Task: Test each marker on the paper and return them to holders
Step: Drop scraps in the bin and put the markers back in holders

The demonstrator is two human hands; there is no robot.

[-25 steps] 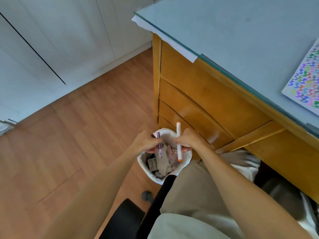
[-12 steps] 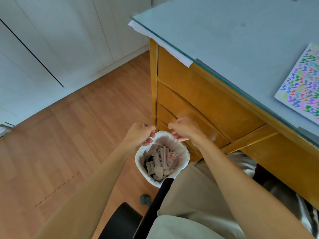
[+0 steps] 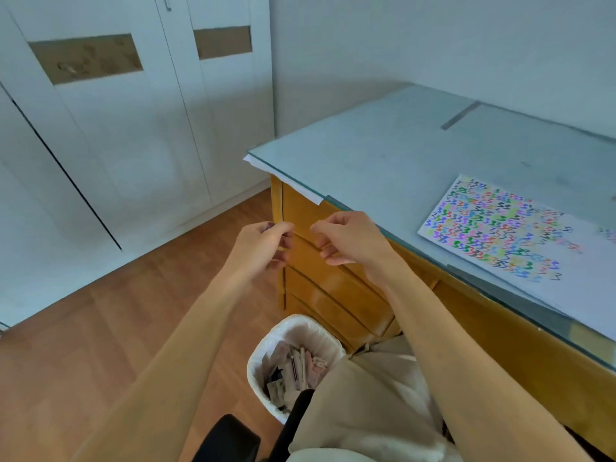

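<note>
While both hands hover off the counter edge, no marker is in view.
Left hand (image 3: 263, 246) and right hand (image 3: 346, 238) hang loosely curled, holding nothing I can see. Paper (image 3: 500, 235) lies flat on the counter (image 3: 383, 155), thick with test squiggles; holders are out of frame. Bin (image 3: 266, 361) sits below. Markers should be light, stiff, slick-barrelled: pinch mid-barrel.

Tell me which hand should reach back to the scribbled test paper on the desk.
The right hand. It hangs empty by the desk's edge, on the side where the test paper lies. The left hand is farther out, over the floor.
</note>
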